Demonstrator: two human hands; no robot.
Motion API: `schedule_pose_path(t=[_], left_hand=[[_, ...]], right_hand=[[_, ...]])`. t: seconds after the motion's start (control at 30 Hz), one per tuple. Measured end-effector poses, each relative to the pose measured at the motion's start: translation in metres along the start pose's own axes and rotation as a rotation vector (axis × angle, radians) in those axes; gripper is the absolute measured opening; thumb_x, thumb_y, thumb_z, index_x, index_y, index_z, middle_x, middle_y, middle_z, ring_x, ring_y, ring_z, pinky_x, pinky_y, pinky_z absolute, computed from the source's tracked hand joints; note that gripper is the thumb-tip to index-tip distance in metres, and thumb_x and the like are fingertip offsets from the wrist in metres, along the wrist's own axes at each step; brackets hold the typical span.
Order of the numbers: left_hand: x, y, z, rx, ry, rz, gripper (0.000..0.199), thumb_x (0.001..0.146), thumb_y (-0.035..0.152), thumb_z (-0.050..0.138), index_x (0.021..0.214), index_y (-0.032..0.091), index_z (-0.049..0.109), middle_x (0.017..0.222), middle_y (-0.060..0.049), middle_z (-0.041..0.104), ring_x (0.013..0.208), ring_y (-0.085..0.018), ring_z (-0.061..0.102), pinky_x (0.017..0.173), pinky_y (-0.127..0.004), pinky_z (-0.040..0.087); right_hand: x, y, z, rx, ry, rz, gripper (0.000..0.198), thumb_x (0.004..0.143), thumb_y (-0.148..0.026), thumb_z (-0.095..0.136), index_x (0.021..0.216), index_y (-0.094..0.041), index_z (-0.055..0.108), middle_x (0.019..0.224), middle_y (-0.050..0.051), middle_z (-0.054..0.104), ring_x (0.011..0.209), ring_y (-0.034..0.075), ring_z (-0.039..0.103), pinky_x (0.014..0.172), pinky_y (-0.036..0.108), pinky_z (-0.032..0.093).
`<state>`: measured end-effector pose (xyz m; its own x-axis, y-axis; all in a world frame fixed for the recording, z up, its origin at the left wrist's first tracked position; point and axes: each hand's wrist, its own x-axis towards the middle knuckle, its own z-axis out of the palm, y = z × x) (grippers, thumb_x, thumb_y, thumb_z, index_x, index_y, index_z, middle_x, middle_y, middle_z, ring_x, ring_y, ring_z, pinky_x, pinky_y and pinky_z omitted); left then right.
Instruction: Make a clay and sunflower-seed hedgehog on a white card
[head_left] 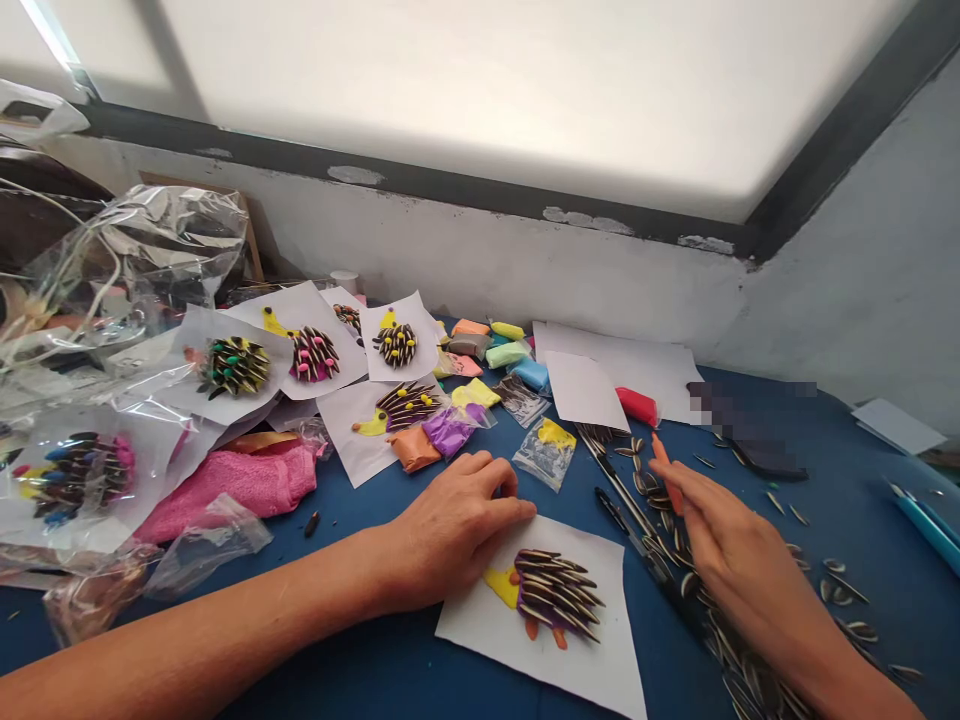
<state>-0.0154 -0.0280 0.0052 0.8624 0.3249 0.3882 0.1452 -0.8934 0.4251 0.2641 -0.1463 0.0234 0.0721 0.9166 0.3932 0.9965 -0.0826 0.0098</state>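
A white paper sheet (pixel 604 675) lies in front of me with a hedgehog figure on it: yellow modelling-clay head (pixel 501 588), purple body, orange feet, and striped sunflower seeds (pixel 556 590) stuck in as spines. My left hand (pixel 472 515) rests over the sheet's upper left corner, fingers curled, their tips mostly hidden. My right hand (pixel 739 550) is closed on a slim orange tool (pixel 666 474), pointing up and away, above loose sunflower seeds (pixel 731 660). Between the hands lie a black pen (pixel 619 515) and a long metal tool (pixel 611 470).
Finished hedgehog cards (pixel 395 345) stand and lie at the back left, beside a pink cloth (pixel 240 480) and plastic bags (pixel 142 250). Coloured clay packets (pixel 510 354) sit at the back centre. A red clay packet (pixel 637 406), papers (pixel 660 370) and a blue pen (pixel 922 520) are rightward.
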Motion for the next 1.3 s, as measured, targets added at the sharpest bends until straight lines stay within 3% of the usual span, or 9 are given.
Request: schedule_pose_path(t=[0.2, 0.37, 0.53, 0.73, 0.97, 1.2, 1.3], left_hand=[[0.000, 0.000, 0.000, -0.001, -0.005, -0.001, 0.030, 0.095, 0.012, 0.041, 0.105, 0.017, 0.068, 0.098, -0.009, 0.057, 0.084, -0.020, 0.046, 0.073, -0.036, 0.036], [0.001, 0.001, -0.001, -0.004, -0.008, 0.002, 0.031, 0.094, 0.010, 0.040, 0.105, 0.017, 0.068, 0.098, -0.009, 0.057, 0.083, -0.020, 0.045, 0.072, -0.035, 0.035], [0.001, 0.000, 0.001, -0.005, 0.003, 0.001, 0.030, 0.095, 0.011, 0.040, 0.105, 0.017, 0.068, 0.097, -0.009, 0.056, 0.082, -0.019, 0.044, 0.071, -0.034, 0.035], [0.001, 0.000, 0.000, -0.010, -0.001, 0.005, 0.030, 0.096, 0.011, 0.040, 0.104, 0.017, 0.068, 0.098, -0.009, 0.057, 0.083, -0.020, 0.045, 0.071, -0.035, 0.035], [0.001, 0.000, 0.000, -0.010, 0.000, 0.008, 0.029, 0.094, 0.009, 0.042, 0.103, 0.017, 0.068, 0.098, -0.009, 0.057, 0.082, -0.019, 0.044, 0.071, -0.034, 0.035], [0.001, 0.000, 0.000, -0.006, 0.003, 0.000, 0.029, 0.095, 0.011, 0.041, 0.104, 0.017, 0.068, 0.098, -0.009, 0.057, 0.083, -0.020, 0.045, 0.071, -0.035, 0.035], [0.000, 0.001, 0.000, -0.002, 0.001, 0.004, 0.029, 0.095, 0.011, 0.041, 0.104, 0.017, 0.068, 0.097, -0.009, 0.057, 0.082, -0.019, 0.045, 0.071, -0.035, 0.035]], right_hand=[[0.006, 0.005, 0.002, 0.011, 0.094, 0.032, 0.044, 0.095, -0.029, 0.037, 0.105, -0.012, 0.075, 0.108, 0.015, 0.075, 0.109, 0.032, 0.067, 0.089, 0.050, 0.055], [0.010, 0.006, 0.010, 0.023, 0.089, 0.023, 0.042, 0.091, -0.035, 0.041, 0.093, -0.015, 0.079, 0.108, 0.016, 0.073, 0.107, 0.035, 0.065, 0.089, 0.057, 0.052], [0.009, 0.004, 0.008, 0.048, 0.063, 0.028, 0.036, 0.089, -0.033, 0.044, 0.083, -0.020, 0.077, 0.108, 0.014, 0.073, 0.107, 0.034, 0.064, 0.087, 0.054, 0.052], [0.009, -0.004, -0.001, 0.080, 0.036, 0.043, 0.031, 0.087, -0.030, 0.046, 0.092, -0.019, 0.074, 0.099, 0.011, 0.072, 0.091, 0.027, 0.067, 0.076, 0.044, 0.053], [0.008, -0.007, -0.008, 0.100, -0.019, 0.056, 0.026, 0.083, -0.034, 0.049, 0.072, -0.023, 0.070, 0.079, 0.007, 0.067, 0.071, 0.023, 0.062, 0.062, 0.038, 0.048], [0.010, 0.001, -0.005, 0.089, -0.021, 0.087, 0.035, 0.086, -0.039, 0.045, 0.088, -0.021, 0.075, 0.088, 0.010, 0.070, 0.080, 0.026, 0.062, 0.072, 0.043, 0.047], [0.011, 0.002, -0.003, 0.097, -0.061, 0.092, 0.036, 0.087, -0.042, 0.044, 0.079, -0.023, 0.074, 0.079, 0.008, 0.069, 0.072, 0.025, 0.060, 0.065, 0.040, 0.046]])
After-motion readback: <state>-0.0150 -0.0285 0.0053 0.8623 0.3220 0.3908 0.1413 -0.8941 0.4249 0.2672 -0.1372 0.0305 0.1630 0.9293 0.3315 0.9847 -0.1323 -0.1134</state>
